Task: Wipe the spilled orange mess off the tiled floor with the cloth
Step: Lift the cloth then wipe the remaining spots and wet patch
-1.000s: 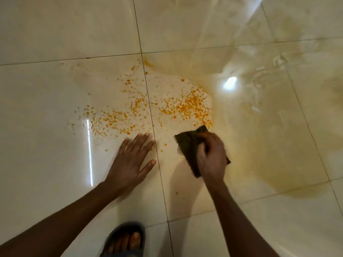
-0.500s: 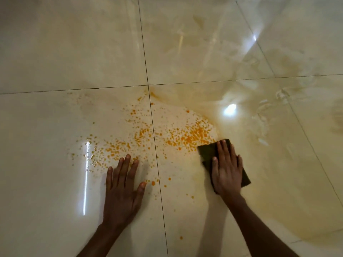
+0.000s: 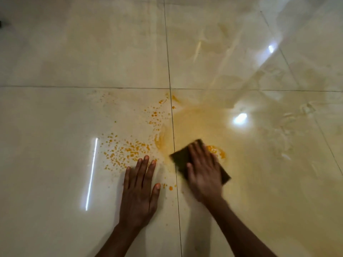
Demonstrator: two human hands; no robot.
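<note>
Orange droplets [image 3: 128,151] speckle the glossy cream tiled floor [image 3: 74,52] left of a grout line, with more orange specks [image 3: 156,115] higher up. A small orange smear [image 3: 218,152] lies just beyond my right hand. My right hand [image 3: 203,173] presses flat on a dark folded cloth [image 3: 181,156], which sticks out at the hand's left and lower right. The hand is blurred. My left hand [image 3: 141,190] lies flat on the floor with fingers spread, its fingertips at the edge of the droplets. A few orange drops [image 3: 169,187] sit between the two hands.
A wide yellowish wet film [image 3: 250,145] covers the tiles to the right. Bright light reflections [image 3: 240,118] glare on the floor. Grout lines [image 3: 169,80] cross above the spill. A small dark object [image 3: 1,24] shows at the far left edge.
My right hand has swept the cloth leftward over the droplet patch right of the grout line, leaving it smeared to a film. The view has shifted forward; the left hand stays planted.
</note>
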